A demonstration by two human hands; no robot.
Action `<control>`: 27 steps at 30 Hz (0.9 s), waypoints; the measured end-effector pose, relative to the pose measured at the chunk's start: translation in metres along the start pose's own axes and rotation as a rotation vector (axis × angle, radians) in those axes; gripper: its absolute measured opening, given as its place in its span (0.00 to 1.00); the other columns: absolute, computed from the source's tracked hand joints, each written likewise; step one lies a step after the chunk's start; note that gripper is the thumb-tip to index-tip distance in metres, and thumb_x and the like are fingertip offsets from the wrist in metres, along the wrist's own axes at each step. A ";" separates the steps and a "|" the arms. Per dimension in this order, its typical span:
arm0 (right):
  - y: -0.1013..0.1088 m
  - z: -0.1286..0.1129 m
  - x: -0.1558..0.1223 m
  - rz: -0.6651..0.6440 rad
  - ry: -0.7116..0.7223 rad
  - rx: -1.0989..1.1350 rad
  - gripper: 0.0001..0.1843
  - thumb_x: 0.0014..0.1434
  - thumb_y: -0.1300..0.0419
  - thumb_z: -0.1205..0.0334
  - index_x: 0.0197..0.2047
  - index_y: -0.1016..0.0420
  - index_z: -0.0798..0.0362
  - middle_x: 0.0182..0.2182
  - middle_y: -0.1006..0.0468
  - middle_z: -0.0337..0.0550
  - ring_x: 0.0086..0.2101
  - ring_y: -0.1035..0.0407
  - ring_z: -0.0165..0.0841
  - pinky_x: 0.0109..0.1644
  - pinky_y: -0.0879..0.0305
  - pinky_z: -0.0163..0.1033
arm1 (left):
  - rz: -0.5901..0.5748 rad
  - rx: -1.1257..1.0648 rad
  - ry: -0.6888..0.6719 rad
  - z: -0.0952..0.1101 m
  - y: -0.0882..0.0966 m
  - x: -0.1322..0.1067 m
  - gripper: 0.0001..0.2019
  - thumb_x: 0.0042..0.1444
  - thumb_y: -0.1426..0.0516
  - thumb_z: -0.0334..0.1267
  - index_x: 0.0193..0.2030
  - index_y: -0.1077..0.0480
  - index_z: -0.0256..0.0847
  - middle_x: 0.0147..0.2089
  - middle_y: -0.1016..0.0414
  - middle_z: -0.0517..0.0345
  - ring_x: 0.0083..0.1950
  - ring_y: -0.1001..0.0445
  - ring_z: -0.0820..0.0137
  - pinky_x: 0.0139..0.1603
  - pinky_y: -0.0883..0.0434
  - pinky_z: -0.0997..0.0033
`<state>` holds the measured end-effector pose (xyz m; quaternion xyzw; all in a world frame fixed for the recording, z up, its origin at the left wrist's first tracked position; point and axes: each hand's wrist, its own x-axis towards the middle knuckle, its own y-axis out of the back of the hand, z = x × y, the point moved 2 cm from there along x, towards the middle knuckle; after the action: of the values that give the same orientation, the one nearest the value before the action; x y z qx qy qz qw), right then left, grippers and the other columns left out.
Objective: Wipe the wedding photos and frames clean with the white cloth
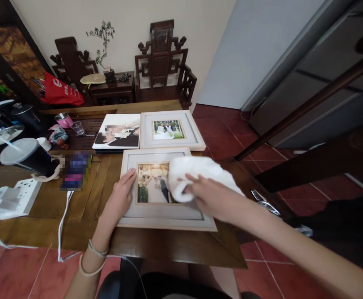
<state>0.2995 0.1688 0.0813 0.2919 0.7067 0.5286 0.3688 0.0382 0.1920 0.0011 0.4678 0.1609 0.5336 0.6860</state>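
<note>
Near a phone [75,171], the left hand [122,196] lies flat on a frame [162,214]; the right hand [204,194] grips paper [206,168] partly hiding it.

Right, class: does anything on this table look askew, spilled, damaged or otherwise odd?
Nothing looks spilled or damaged. Slightly untidy, though: the white cable from the phone droops over the near edge of the table, where it might snag.

Left wrist [102,234] — two thin pale bands [89,274]; right forearm [271,220] sleeveless — dark clothing [165,287] below.
</note>
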 end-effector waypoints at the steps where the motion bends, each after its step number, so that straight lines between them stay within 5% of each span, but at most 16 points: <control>1: 0.002 0.011 0.012 0.050 -0.006 -0.011 0.25 0.47 0.53 0.84 0.41 0.21 0.59 0.49 0.22 0.56 0.59 0.39 0.47 0.61 0.39 0.54 | -0.010 0.002 -0.007 -0.001 0.000 0.000 0.36 0.48 0.56 0.16 0.64 0.40 0.39 0.68 0.40 0.46 0.70 0.45 0.64 0.69 0.44 0.50; 7: -0.003 0.044 0.047 0.217 0.017 -0.100 0.27 0.45 0.52 0.85 0.45 0.22 0.62 0.61 0.36 0.57 0.64 0.50 0.51 0.64 0.48 0.61 | -0.006 0.011 0.015 0.002 0.002 0.001 0.33 0.50 0.56 0.16 0.63 0.39 0.36 0.67 0.39 0.44 0.69 0.43 0.63 0.68 0.42 0.50; 13: -0.011 0.001 -0.018 0.085 0.130 0.020 0.21 0.44 0.48 0.82 0.37 0.21 0.58 0.58 0.31 0.59 0.61 0.44 0.51 0.63 0.46 0.61 | 0.008 0.021 0.016 0.003 0.001 0.001 0.33 0.49 0.56 0.16 0.63 0.38 0.37 0.66 0.38 0.45 0.69 0.42 0.63 0.68 0.41 0.51; 18: 0.007 -0.022 -0.053 -0.012 0.218 0.162 0.27 0.42 0.53 0.83 0.39 0.22 0.53 0.55 0.27 0.49 0.55 0.33 0.42 0.57 0.34 0.45 | 0.017 0.029 0.036 0.005 0.001 0.001 0.31 0.51 0.56 0.17 0.62 0.37 0.36 0.66 0.38 0.44 0.68 0.41 0.63 0.67 0.40 0.51; 22: 0.014 -0.005 -0.011 0.132 0.072 0.111 0.28 0.45 0.53 0.82 0.45 0.23 0.57 0.59 0.32 0.56 0.54 0.32 0.47 0.51 0.30 0.48 | 0.020 0.023 0.048 0.007 0.002 0.001 0.30 0.52 0.55 0.17 0.61 0.36 0.35 0.66 0.37 0.44 0.68 0.40 0.63 0.67 0.40 0.52; 24: 0.010 0.006 0.022 0.289 0.037 0.009 0.27 0.45 0.51 0.82 0.46 0.23 0.59 0.61 0.36 0.57 0.57 0.36 0.49 0.57 0.35 0.53 | 0.019 0.023 0.045 0.007 0.002 0.002 0.30 0.51 0.55 0.17 0.61 0.36 0.34 0.66 0.37 0.43 0.68 0.40 0.62 0.67 0.40 0.52; 27: -0.001 0.015 0.058 0.358 0.067 -0.153 0.25 0.45 0.48 0.82 0.44 0.22 0.60 0.60 0.33 0.56 0.61 0.45 0.52 0.61 0.43 0.59 | 0.021 0.024 0.032 0.007 0.003 0.002 0.30 0.51 0.56 0.17 0.61 0.36 0.33 0.65 0.37 0.42 0.68 0.40 0.61 0.67 0.40 0.51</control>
<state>0.2799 0.2227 0.0651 0.3663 0.6131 0.6474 0.2662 0.0426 0.1905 0.0077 0.4690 0.1736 0.5462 0.6720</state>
